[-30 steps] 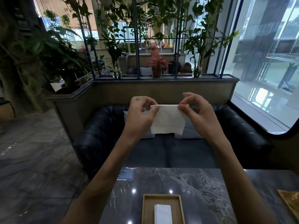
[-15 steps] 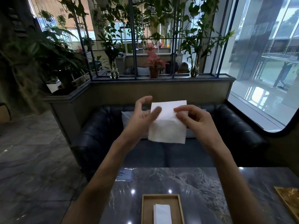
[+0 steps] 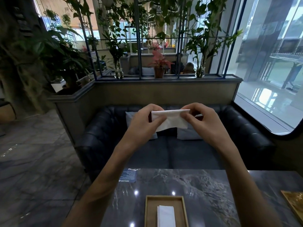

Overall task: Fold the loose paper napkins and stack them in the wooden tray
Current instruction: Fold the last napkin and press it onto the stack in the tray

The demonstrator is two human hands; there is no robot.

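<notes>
A white paper napkin [image 3: 172, 119] is held up in the air above the far edge of the table, folded into a narrow horizontal band. My left hand [image 3: 144, 123] pinches its left end and my right hand [image 3: 203, 123] pinches its right end. Below, near the table's front edge, lies a wooden tray [image 3: 148, 210] holding a small stack of folded white napkins [image 3: 165, 216] in its middle.
The dark marble table [image 3: 205, 190] has a blue card [image 3: 128, 176] at its far left and a golden tray [image 3: 295, 205] at the right edge. Behind it stands a black sofa [image 3: 246, 133] with pale cushions, then a planter wall and a window.
The napkin went from a hanging square sheet to a narrower folded band, its lower half brought up. Both hands stayed at its ends and dropped slightly.
</notes>
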